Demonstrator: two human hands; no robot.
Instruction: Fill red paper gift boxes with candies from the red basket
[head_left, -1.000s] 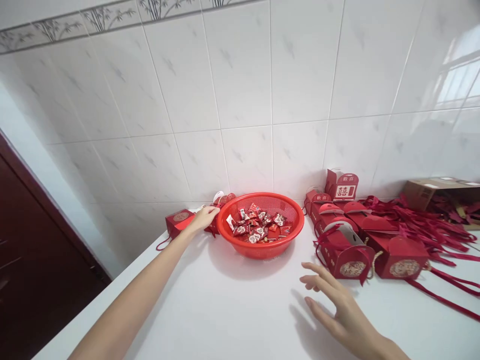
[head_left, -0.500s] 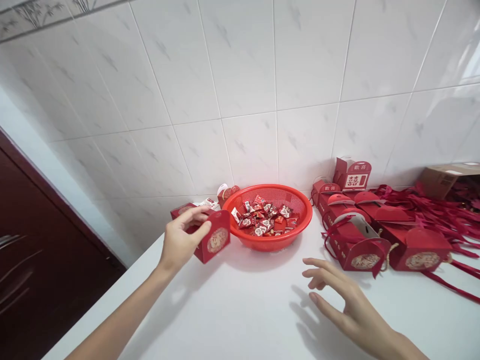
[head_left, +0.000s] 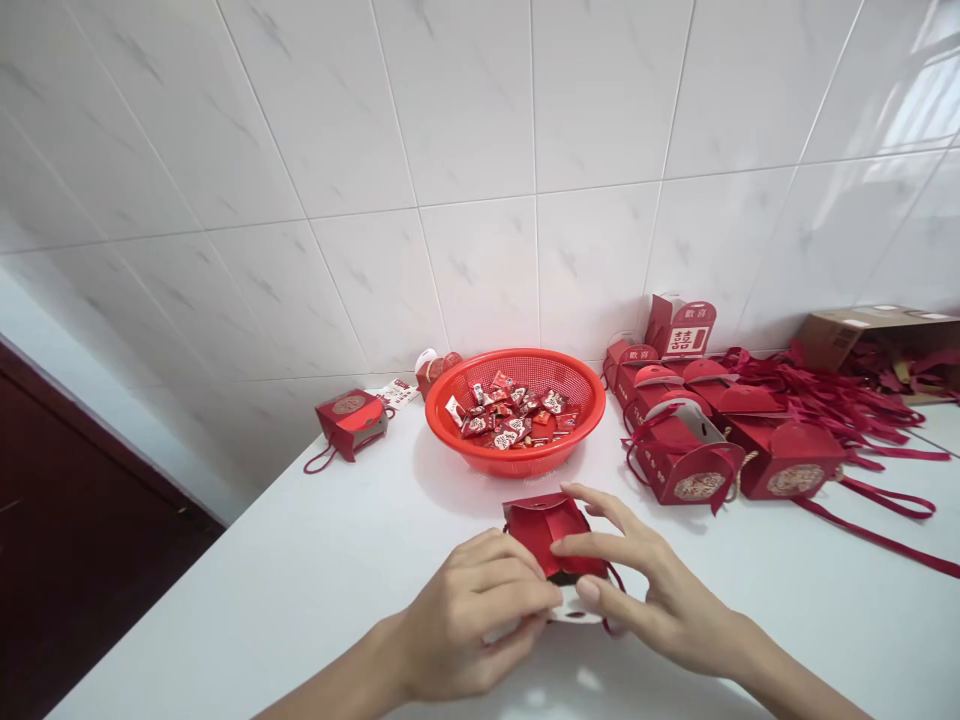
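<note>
A small red gift box (head_left: 551,525) with cord on its sides stands on the white table in front of me, its top flaps partly folded in. My left hand (head_left: 480,610) is closed at the box's near left side, fingers bent around the edge; its fingertips are partly hidden. My right hand (head_left: 637,570) grips the box from the right, the thumb at the pale near flap and the other fingers on the red flap and far edge. Behind the box stands a red plastic basket (head_left: 517,462) with wrapped candies (head_left: 510,415) in it.
Another red box (head_left: 351,422) lies at the left, beside a printed card (head_left: 397,393). Several red boxes (head_left: 690,455) stand at the right with dark red ribbons (head_left: 795,390) and a cardboard carton (head_left: 840,335). A tiled wall (head_left: 472,260) closes off the back.
My left hand has brought the gift box from beside the basket to the near middle of the table. My right hand has moved left and now touches it. The view has shifted slightly.
</note>
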